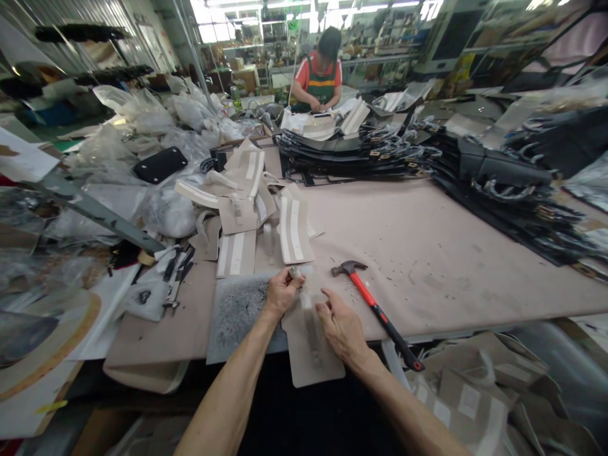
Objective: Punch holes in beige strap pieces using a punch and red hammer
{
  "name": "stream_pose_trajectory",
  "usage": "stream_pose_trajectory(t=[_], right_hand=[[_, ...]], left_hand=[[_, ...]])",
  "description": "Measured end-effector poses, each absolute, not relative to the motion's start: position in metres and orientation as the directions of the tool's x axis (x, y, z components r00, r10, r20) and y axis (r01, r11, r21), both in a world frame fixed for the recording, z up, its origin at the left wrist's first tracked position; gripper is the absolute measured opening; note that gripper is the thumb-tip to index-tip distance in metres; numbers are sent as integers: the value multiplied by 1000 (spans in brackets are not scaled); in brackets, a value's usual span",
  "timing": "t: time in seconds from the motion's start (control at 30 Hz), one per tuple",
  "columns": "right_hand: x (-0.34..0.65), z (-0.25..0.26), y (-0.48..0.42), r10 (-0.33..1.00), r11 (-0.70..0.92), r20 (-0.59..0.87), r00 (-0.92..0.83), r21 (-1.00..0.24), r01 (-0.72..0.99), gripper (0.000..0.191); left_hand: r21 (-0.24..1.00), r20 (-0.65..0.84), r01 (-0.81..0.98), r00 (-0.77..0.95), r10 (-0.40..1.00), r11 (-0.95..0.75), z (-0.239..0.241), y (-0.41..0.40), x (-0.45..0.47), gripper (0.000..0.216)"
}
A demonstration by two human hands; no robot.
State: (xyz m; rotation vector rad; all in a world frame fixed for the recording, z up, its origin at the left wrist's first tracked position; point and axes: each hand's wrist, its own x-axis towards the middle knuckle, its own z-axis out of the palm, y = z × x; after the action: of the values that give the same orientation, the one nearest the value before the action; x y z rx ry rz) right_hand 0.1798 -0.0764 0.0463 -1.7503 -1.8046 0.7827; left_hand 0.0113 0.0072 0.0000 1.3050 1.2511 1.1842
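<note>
A beige leather-like panel (304, 361) with a clear plastic-covered strip (310, 320) along its middle lies in front of me, its near end past the table's edge. My left hand (284, 292) is closed at the panel's far end, pinching a small rounded, shiny piece (295, 272) whose exact kind I cannot make out. At the panel's right edge, my right hand (341, 326) has its fingers curled against it, the index finger partly stretched. A claw hammer (365, 288) with a red and black handle lies to the right. Beneath the left forearm is a grey, scuffed slab (237, 310).
More beige panels with white strips (293, 228) are heaped beyond my hands. Black bag pieces with chains (351, 155) are stacked at the back and right. Plastic bags (166, 202) and tools (178, 275) lie left. A co-worker (318, 76) works across the table (403, 234).
</note>
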Motion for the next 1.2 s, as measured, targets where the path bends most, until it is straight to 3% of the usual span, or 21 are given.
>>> stream_pose_trajectory(t=[0.1, 0.2, 0.3, 0.43, 0.57, 0.63, 0.67, 0.77, 0.83, 0.93, 1.03, 1.1, 1.2], right_hand=[[213, 38, -74, 993, -22, 77, 87, -609, 793, 48], [246, 30, -70, 983, -81, 123, 133, -358, 930, 40], [268, 21, -68, 984, -156, 65, 167, -146, 977, 34], [280, 10, -67, 990, -142, -26, 140, -63, 988, 24], [284, 7, -60, 977, -184, -131, 167, -129, 975, 18], [285, 10, -56, 969, -216, -169, 178, -245, 945, 14], [285, 13, -54, 959, -256, -208, 190, -360, 897, 12], [280, 23, -52, 889, -436, -432, 149, -703, 562, 8], [271, 32, -52, 837, -522, -546, 39, -773, 360, 10], [254, 50, -55, 817, -549, -575, -39, -798, 250, 11], [241, 74, -58, 879, -460, -475, -25, -862, 215, 23], [237, 92, -60, 969, -231, -247, -1, -906, 355, 30], [233, 111, -60, 994, 106, 62, -89, -713, 693, 29]], left_hand=[[992, 42, 122, 9, 999, -43, -1, 8, 11, 23], [989, 60, 135, 17, 998, -61, -1, 8, 12, 22], [989, 61, 137, 27, 998, -64, 0, 8, 12, 21], [990, 52, 129, 21, 998, -54, 2, 8, 13, 22], [986, 53, 159, 14, 999, -54, 2, 8, 13, 24], [981, 67, 183, 15, 998, -69, 3, 8, 14, 23], [977, 79, 198, 16, 997, -80, 2, 7, 14, 22], [959, 127, 255, 7, 992, -124, 1, 3, 16, 21], [940, 162, 306, -3, 987, -153, 0, 0, 18, 21], [922, 191, 342, -2, 982, -178, 0, -2, 20, 20], [928, 184, 323, 33, 982, -185, 3, -3, 19, 16], [933, 176, 305, 70, 982, -189, 7, -2, 18, 14], [937, 169, 292, 102, 980, -192, 10, -2, 17, 14]])
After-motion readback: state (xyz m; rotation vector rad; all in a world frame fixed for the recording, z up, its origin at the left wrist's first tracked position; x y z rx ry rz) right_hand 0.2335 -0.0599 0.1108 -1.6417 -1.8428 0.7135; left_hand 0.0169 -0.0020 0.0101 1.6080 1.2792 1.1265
